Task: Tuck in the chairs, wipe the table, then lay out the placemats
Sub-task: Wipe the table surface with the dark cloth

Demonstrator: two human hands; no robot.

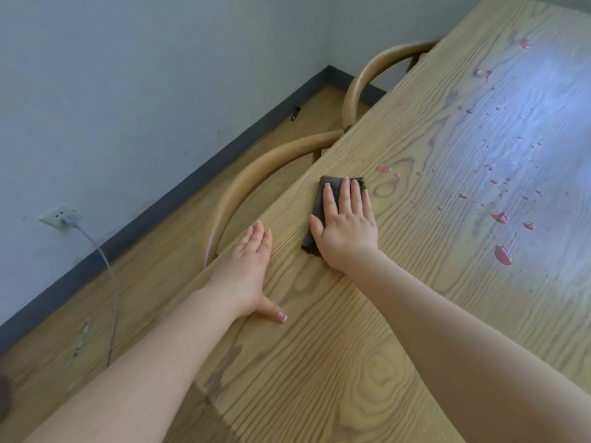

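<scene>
R hand [347, 223] flat on cloth [319, 199], L hand [251, 266] on table [415, 148]

My arms come in from the bottom of the frame, bare from past the elbows down to the wrists, with no sleeve showing. My left hand [252, 266] and right hand [347, 225] sit mid-frame, the nails kept short with pale white tips. The left thumbnail looks glossy pink.

The single head camera looked down from close above the tabletop [415, 155], facing its left edge, wall beyond that edge.
</scene>
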